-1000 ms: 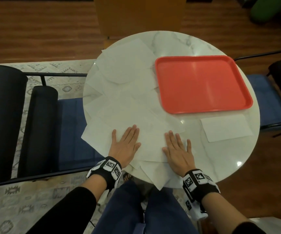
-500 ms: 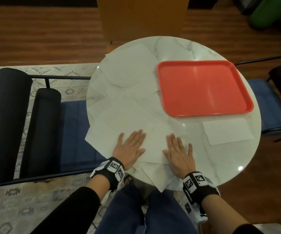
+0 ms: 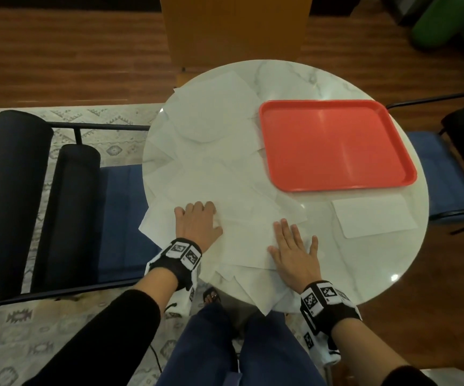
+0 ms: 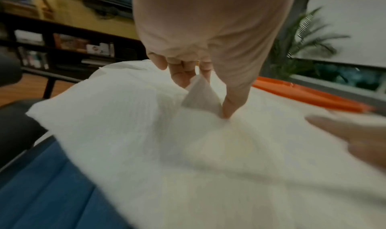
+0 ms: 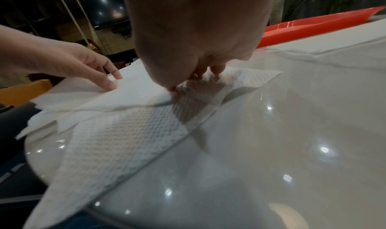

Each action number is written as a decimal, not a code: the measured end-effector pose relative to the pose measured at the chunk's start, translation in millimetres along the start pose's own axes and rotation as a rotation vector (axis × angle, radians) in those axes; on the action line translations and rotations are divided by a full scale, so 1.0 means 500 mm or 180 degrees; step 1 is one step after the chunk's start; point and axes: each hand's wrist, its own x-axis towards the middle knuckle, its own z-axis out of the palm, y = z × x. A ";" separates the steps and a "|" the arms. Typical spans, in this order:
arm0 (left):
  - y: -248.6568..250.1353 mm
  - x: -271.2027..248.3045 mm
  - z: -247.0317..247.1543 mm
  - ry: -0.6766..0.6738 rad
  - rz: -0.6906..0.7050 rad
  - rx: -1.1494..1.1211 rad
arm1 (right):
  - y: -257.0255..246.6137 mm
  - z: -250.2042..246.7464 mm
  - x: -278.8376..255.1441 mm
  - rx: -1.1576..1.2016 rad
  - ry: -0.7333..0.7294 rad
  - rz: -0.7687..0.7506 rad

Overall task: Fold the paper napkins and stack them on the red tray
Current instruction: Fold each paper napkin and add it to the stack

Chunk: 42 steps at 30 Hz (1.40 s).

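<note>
Several unfolded white napkins (image 3: 219,168) lie overlapping on the left half of a round marble table (image 3: 364,263). My left hand (image 3: 198,215) rests on the near ones with curled fingers. In the left wrist view its fingers (image 4: 183,77) and thumb pinch up a small peak of the top napkin (image 4: 200,92). My right hand (image 3: 292,246) lies flat with straight fingers, pressing on the same napkin's right part (image 5: 240,82). The red tray (image 3: 333,143) sits empty at the far right. One folded napkin (image 3: 372,215) lies just in front of it.
A blue-cushioned bench with black bolsters (image 3: 72,207) stands left of the table. A wooden chair back (image 3: 233,29) is beyond it and another dark-framed blue seat (image 3: 442,174) to the right. Some napkins overhang the table's near edge (image 3: 264,299).
My left hand's fingers have gone from flat to curled and have pinched up part of the napkin. The right hand has stayed flat on it.
</note>
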 end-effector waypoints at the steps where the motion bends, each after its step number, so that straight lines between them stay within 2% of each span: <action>1: 0.001 0.008 -0.010 -0.0044 -0.0026 -0.0045 | -0.004 -0.004 0.000 -0.0036 -0.0006 0.0013; 6: 0.019 0.016 -0.051 -0.0443 0.0031 -0.0376 | -0.036 -0.051 -0.001 -0.0351 0.0103 0.0062; 9: 0.038 0.007 -0.094 -0.0550 0.0434 -0.0803 | -0.056 -0.099 0.003 -0.0016 0.0254 -0.0113; 11: 0.050 -0.001 -0.130 -0.0778 0.0636 -0.1395 | -0.058 -0.136 0.001 0.0378 0.0199 -0.0124; 13: 0.059 -0.006 -0.169 -0.0813 0.0751 -0.1875 | -0.039 -0.170 -0.005 0.0959 0.0260 -0.0039; 16: 0.071 -0.008 -0.217 -0.0644 0.0828 -0.2422 | 0.027 -0.204 -0.023 0.2109 0.0400 -0.0151; 19: 0.099 -0.008 -0.242 -0.0576 0.0731 -0.3052 | 0.097 -0.224 -0.047 0.3303 0.0629 -0.0119; 22: 0.147 -0.003 -0.238 -0.0577 0.0612 -0.3610 | 0.154 -0.227 -0.071 0.4503 0.0611 -0.0013; 24: 0.187 0.005 -0.227 -0.0538 0.0453 -0.3864 | 0.190 -0.228 -0.079 0.4921 0.0560 0.0032; 28: 0.276 0.021 -0.202 -0.0581 0.0337 -0.3953 | 0.282 -0.241 -0.066 0.5061 0.0865 0.0335; 31: 0.325 0.024 -0.185 -0.0728 0.0253 -0.3959 | 0.387 -0.258 -0.028 0.4766 0.1189 0.0539; 35: 0.316 0.014 -0.155 -0.0522 0.0037 -0.3487 | 0.522 -0.281 0.024 0.4283 0.1173 0.0641; 42: 0.165 -0.126 -0.083 0.0063 -0.1367 -0.3309 | 0.619 -0.270 0.094 0.3824 0.0882 0.0893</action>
